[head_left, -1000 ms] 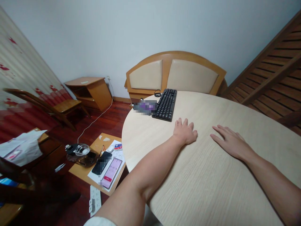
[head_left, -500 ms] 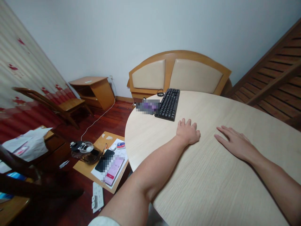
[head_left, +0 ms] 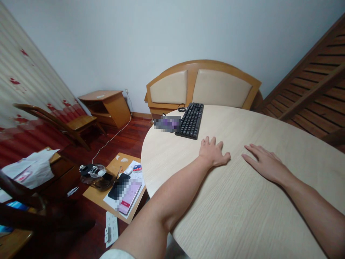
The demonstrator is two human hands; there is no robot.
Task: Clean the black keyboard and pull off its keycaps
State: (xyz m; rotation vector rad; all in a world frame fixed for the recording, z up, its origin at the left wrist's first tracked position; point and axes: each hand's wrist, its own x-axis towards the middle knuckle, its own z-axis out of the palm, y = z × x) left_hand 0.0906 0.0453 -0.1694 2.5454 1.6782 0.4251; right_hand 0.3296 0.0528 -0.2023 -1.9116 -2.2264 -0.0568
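Observation:
On the pale round table (head_left: 242, 216) my left hand (head_left: 214, 151) lies palm down with its fingers spread, holding nothing. A black keyboard (head_left: 190, 120) sits just beyond its fingertips, near the table's far left edge, apart from the hand. My right hand (head_left: 265, 162) is open too, to the right of the left one, its thumb apart from the other fingers and nothing in it. Left of the keyboard is a flat, dark and purple item (head_left: 167, 123), blurred out so its kind is hidden. A coiled black cable (head_left: 182, 107) lies behind them.
Below the table's left side, a low wooden stand (head_left: 94, 196) bears a large jug (head_left: 98, 176), a black phone (head_left: 119, 186) and a pink-screened phone (head_left: 129, 198). A white power strip (head_left: 111, 229) lies on the floor. A headboard (head_left: 202, 84) stands behind the table.
My left thumb has spread a little farther from its fingers. The whole view has shifted slightly, and the keyboard lies where it was on the table.

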